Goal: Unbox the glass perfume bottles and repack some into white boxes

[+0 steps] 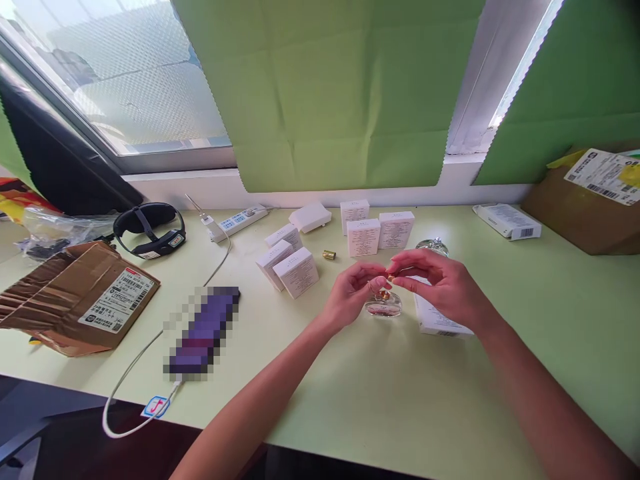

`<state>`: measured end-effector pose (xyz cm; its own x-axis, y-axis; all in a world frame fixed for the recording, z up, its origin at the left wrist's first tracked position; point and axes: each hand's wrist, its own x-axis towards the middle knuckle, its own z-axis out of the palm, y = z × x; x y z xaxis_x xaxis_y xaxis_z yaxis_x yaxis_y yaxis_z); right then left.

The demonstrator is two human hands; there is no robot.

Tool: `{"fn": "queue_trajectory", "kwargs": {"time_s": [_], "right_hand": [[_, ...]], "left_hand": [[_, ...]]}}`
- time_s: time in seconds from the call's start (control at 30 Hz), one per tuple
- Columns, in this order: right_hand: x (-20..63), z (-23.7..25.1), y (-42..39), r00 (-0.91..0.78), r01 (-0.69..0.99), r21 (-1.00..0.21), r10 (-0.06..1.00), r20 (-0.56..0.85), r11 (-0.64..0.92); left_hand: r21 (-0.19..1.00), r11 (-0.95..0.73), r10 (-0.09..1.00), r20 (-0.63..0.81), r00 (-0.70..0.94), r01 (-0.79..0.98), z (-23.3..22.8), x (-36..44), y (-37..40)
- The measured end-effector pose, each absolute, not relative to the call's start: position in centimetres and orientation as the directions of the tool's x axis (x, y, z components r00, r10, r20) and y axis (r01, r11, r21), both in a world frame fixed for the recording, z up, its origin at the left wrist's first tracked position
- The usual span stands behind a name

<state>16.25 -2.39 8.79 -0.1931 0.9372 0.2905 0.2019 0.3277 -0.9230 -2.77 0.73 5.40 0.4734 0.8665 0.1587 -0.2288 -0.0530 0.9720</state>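
Observation:
My left hand [354, 293] and my right hand [437, 283] meet over the table, fingertips pinching a small gold-coloured piece [391, 277] between them. Just below the fingers stands a clear glass perfume bottle [383, 308] with a gold neck; my fingers partly cover its top. Behind my right hand, a second glass bottle [433, 246] shows in part. A white box [440, 320] lies under my right hand, partly hidden by it. To the left of my hands, a gold cylindrical cap [329, 255] rests on its side.
Several small white boxes [296, 272] stand left and behind my hands. At the left are an open cardboard box [113, 307], a headset [150, 230], a power strip [243, 222] and a blurred phone [205, 333] on a cable. A large carton [575, 213] sits far right.

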Motion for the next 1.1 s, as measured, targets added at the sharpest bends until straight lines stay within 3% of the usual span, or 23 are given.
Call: {"fn": "queue_trajectory", "kwargs": {"time_s": [0.17, 0.43, 0.73, 0.83, 0.97, 1.1], "right_hand": [[15.8, 9.8, -3.5, -0.249, 0.371, -0.821, 0.898, 0.363, 0.434], [14.9, 8.3, -3.7, -0.069, 0.187, -0.934, 0.952, 0.297, 0.305], [14.6, 8.0, -4.2, -0.133, 0.357, -0.826, 0.899, 0.417, 0.436], [15.2, 7.8, -3.8, -0.153, 0.436, -0.778, 0.889, 0.432, 0.454], [15.7, 7.0, -3.6, -0.072, 0.471, -0.803, 0.923, 0.377, 0.365], [15.5, 6.3, -3.9, -0.082, 0.467, -0.833, 0.952, 0.294, 0.297]], "left_hand": [[0.955, 0.04, 0.875, 0.109, 0.472, -0.295, 5.5, -2.9, 0.3], [0.954, -0.054, 0.902, 0.174, 0.396, -0.294, 4.6, -2.8, 0.1], [0.949, -0.112, 0.897, 0.224, 0.381, -0.293, 4.1, -3.0, 0.2], [0.961, -0.221, 0.88, 0.27, 0.392, -0.165, 4.0, -3.5, 0.7], [0.914, -0.375, 0.814, 0.244, 0.527, 0.157, 3.8, -4.6, 1.2], [0.862, -0.439, 0.764, 0.21, 0.61, 0.254, 3.1, -5.1, 1.4]]}}
